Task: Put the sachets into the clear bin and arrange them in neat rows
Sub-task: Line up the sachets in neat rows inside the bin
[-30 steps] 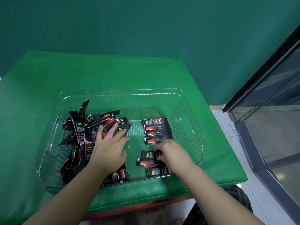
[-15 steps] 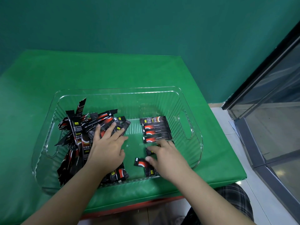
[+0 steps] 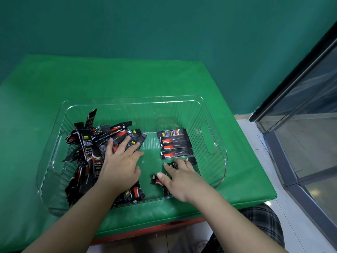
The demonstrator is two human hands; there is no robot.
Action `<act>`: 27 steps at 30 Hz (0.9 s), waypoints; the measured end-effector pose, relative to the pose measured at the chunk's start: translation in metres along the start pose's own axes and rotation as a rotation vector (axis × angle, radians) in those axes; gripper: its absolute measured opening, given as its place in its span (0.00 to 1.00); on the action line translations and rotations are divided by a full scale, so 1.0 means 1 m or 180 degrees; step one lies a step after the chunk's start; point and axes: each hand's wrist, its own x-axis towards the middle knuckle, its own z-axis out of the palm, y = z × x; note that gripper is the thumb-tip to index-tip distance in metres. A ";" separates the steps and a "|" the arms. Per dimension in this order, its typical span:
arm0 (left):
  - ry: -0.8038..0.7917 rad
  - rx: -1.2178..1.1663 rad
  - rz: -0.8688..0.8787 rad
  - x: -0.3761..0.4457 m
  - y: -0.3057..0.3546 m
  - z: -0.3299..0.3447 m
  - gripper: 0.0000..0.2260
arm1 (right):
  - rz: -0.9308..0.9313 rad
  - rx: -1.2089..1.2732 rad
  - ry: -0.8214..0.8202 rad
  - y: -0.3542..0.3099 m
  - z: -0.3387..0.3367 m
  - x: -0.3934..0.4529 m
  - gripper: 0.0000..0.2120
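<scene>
Setting reads as a staged workstation rather than a home or kitchen. I sit at a low table [image 3: 127,79] wrapped in padded green vinyl, red base [image 3: 164,228] visible under its near edge. The wall [image 3: 164,24] behind it is plain teal, unbroken, like a recording backdrop. To my right, a dark metal-framed glass door [image 3: 310,110] or partition, of the kind seen in a shop or office. Floor [image 3: 264,148] is pale tile. One clear bin [image 3: 127,100] stands on the green surface. Exact type of premises: cannot tell.
</scene>
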 end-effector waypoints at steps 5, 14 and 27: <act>-0.0067 0.0023 0.0028 -0.001 -0.002 -0.001 0.22 | -0.0079 0.0118 0.0272 -0.001 0.000 0.000 0.30; -0.0062 0.0014 -0.0009 0.001 0.000 0.001 0.23 | 0.0048 -0.0218 -0.0233 0.015 -0.011 -0.008 0.28; -0.0105 -0.0043 0.0005 0.001 0.000 -0.001 0.23 | 0.0051 -0.0078 -0.0227 0.018 -0.011 -0.005 0.30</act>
